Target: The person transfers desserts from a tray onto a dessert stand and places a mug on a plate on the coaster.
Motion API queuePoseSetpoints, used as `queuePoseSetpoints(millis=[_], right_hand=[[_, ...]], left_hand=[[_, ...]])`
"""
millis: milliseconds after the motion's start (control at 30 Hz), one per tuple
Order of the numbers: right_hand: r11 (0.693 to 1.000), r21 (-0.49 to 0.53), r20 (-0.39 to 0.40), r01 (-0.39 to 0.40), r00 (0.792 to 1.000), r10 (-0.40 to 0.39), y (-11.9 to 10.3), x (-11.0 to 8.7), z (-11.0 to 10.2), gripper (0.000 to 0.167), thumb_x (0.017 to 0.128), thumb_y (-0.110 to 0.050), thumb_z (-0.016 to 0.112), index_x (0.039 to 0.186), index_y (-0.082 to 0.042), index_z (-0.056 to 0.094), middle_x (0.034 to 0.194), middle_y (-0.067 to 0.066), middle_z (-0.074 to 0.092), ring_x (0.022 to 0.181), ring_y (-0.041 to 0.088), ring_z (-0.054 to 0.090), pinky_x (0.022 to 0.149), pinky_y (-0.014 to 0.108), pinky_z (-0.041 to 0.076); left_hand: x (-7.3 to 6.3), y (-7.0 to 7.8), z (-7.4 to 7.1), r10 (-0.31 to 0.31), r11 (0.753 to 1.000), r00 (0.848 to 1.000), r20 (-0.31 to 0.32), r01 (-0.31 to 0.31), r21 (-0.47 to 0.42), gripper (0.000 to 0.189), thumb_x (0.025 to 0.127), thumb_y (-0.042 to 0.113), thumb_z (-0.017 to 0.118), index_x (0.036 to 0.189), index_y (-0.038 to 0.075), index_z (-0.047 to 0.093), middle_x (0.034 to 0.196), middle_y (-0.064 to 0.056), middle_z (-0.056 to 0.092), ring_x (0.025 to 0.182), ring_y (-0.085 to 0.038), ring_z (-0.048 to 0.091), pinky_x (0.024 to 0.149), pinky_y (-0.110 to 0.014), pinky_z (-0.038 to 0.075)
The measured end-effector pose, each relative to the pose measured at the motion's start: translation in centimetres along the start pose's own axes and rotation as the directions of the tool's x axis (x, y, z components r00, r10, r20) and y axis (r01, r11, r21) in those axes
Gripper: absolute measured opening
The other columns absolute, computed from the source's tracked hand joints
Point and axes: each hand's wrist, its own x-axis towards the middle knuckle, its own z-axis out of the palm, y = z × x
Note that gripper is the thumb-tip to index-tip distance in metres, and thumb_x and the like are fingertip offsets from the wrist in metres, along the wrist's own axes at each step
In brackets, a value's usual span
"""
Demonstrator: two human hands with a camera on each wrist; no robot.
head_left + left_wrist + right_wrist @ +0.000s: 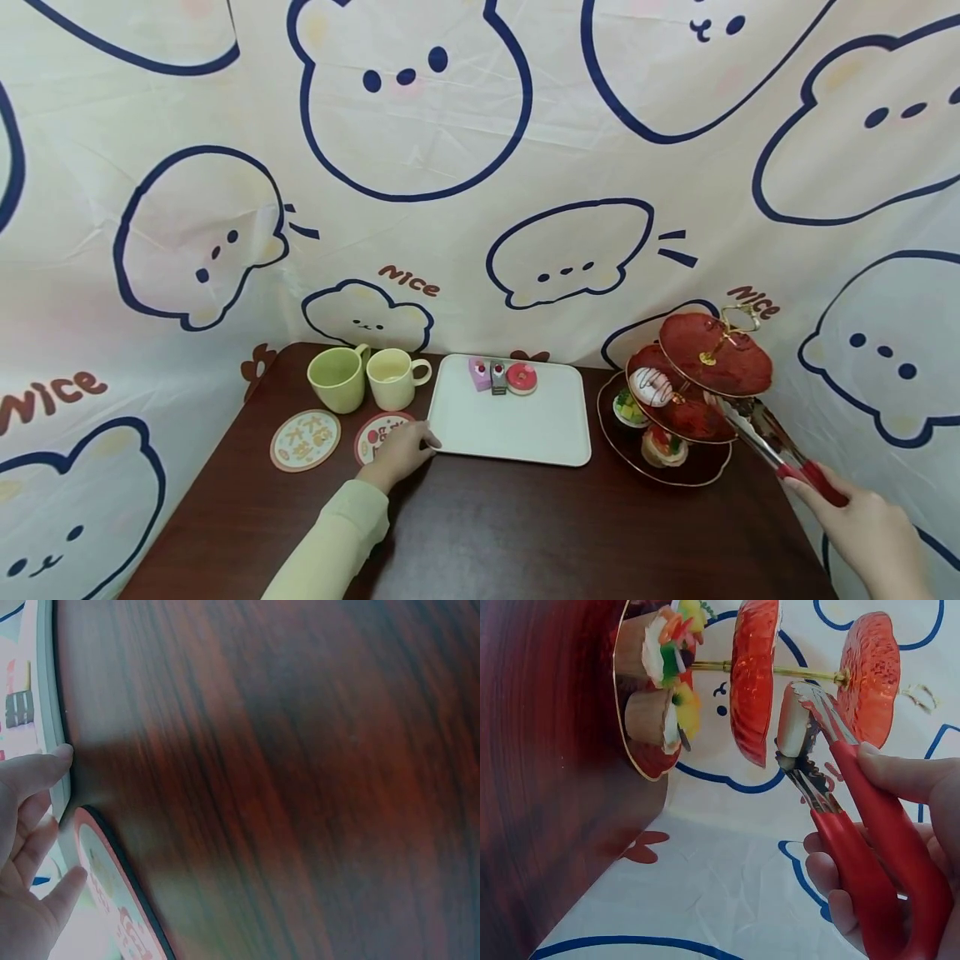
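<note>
Red-handled tongs [859, 874] lie in your right hand [870, 521], your thumb on one arm and fingers curled round the other; their metal tips clamp a pale pastry [791, 724] between the middle and top plates of the tiered stand [738, 367], though whether it touches the middle plate you cannot tell; your left hand [401, 454] holds the near left corner of the white tray [510, 425], thumb against its edge, on the dark wood table [525, 533]; beside that hand lies a red-rimmed coaster [373, 432], a second coaster [305, 441] to its left; fruit-topped cupcakes [646, 716] sit on the stand's bottom plate, a drizzled bun [651, 387] on its middle one; behind the coasters stand a green mug [337, 383] and a cream mug [390, 383]; near the tray's far edge lie a purple cake slice [480, 377], a dark cake slice [498, 380] and a pink doughnut [522, 378]; farthest off hangs a bear-printed cloth [405, 133].
</note>
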Motion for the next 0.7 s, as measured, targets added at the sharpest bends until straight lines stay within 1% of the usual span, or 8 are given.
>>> queuePoseSetpoints(millis=[133, 200, 267, 367, 433, 533, 600, 700], right_hand=[[1.000, -0.012, 0.012, 0.011, 1.000, -0.011, 0.0, 1.1, -0.1, 0.102, 0.095, -0.072, 0.050, 0.139, 0.019, 0.040, 0.116, 0.049, 0.051, 0.072, 0.034, 0.058, 0.050, 0.036, 0.048], [1.000, -0.016, 0.015, 0.023, 1.000, -0.023, 0.1, 1.7, -0.2, 0.104, 0.094, -0.075, 0.048, 0.140, 0.018, 0.040, 0.116, 0.048, 0.052, 0.071, 0.034, 0.058, 0.050, 0.036, 0.047], [0.999, -0.023, 0.005, 0.039, 0.999, -0.039, 0.0, 2.1, -0.3, 0.104, 0.094, -0.075, 0.048, 0.139, 0.018, 0.041, 0.109, 0.047, 0.055, 0.069, 0.033, 0.057, 0.049, 0.036, 0.046], [0.997, -0.044, -0.009, 0.059, 0.998, -0.059, -0.2, 2.5, -0.4, 0.102, 0.094, -0.074, 0.050, 0.137, 0.017, 0.042, 0.102, 0.043, 0.058, 0.066, 0.031, 0.054, 0.049, 0.036, 0.042], [0.996, -0.058, -0.016, 0.069, 0.997, -0.070, -0.5, 2.6, -0.4, 0.100, 0.093, -0.073, 0.052, 0.138, 0.015, 0.043, 0.103, 0.043, 0.058, 0.067, 0.031, 0.055, 0.049, 0.036, 0.041], [0.993, -0.072, -0.020, 0.094, 0.995, -0.095, -1.2, 2.8, -0.5, 0.097, 0.094, -0.073, 0.052, 0.140, 0.011, 0.045, 0.108, 0.044, 0.057, 0.068, 0.032, 0.056, 0.049, 0.038, 0.042], [0.988, -0.080, -0.029, 0.129, 0.991, -0.131, -1.5, 3.0, -0.6, 0.093, 0.095, -0.071, 0.051, 0.140, 0.010, 0.047, 0.108, 0.043, 0.058, 0.067, 0.032, 0.056, 0.048, 0.039, 0.042], [0.981, -0.081, -0.036, 0.176, 0.983, -0.180, -1.7, 3.2, -0.6, 0.089, 0.097, -0.068, 0.052, 0.138, 0.010, 0.049, 0.103, 0.041, 0.061, 0.066, 0.031, 0.056, 0.047, 0.039, 0.042]], left_hand=[[0.1, -0.1, 0.0, 0.002, 1.000, 1.000, -0.001, -0.002, 0.007, 0.010, 0.085, -0.005, 0.077, 0.089, 0.004, 0.078, 0.108, -0.019, 0.074, 0.120, -0.040, 0.062, 0.101, -0.053, 0.050], [0.1, -0.1, 0.0, 0.000, 1.000, 1.000, -0.001, 0.000, 0.004, 0.010, 0.085, -0.005, 0.077, 0.089, 0.004, 0.078, 0.108, -0.019, 0.074, 0.120, -0.040, 0.063, 0.101, -0.053, 0.050], [0.0, -0.1, 0.0, 0.003, 1.000, 1.000, 0.000, -0.003, 0.004, 0.010, 0.085, -0.006, 0.077, 0.089, 0.004, 0.078, 0.108, -0.020, 0.074, 0.119, -0.040, 0.063, 0.100, -0.053, 0.050], [0.0, -0.2, 0.1, 0.013, 1.000, 1.000, 0.005, -0.013, 0.004, 0.010, 0.085, -0.006, 0.077, 0.088, 0.003, 0.078, 0.112, -0.023, 0.072, 0.119, -0.041, 0.063, 0.100, -0.053, 0.050], [-0.1, -0.2, 0.2, 0.026, 0.999, 1.000, 0.000, -0.026, 0.020, 0.010, 0.084, -0.006, 0.077, 0.088, 0.003, 0.078, 0.112, -0.024, 0.072, 0.118, -0.041, 0.064, 0.099, -0.054, 0.051], [-0.1, -0.1, 0.2, 0.030, 0.999, 1.000, -0.006, -0.029, 0.025, 0.010, 0.084, -0.006, 0.077, 0.088, 0.002, 0.079, 0.114, -0.026, 0.071, 0.117, -0.042, 0.064, 0.099, -0.054, 0.050], [-0.1, -0.1, 0.2, 0.027, 0.999, 1.000, -0.013, -0.027, 0.028, 0.010, 0.083, -0.006, 0.077, 0.087, 0.002, 0.079, 0.114, -0.026, 0.071, 0.117, -0.042, 0.064, 0.099, -0.054, 0.050], [-0.1, -0.1, 0.1, 0.016, 1.000, 1.000, -0.013, -0.016, 0.021, 0.010, 0.083, -0.006, 0.077, 0.087, 0.003, 0.079, 0.117, -0.027, 0.070, 0.117, -0.041, 0.064, 0.100, -0.054, 0.050]])
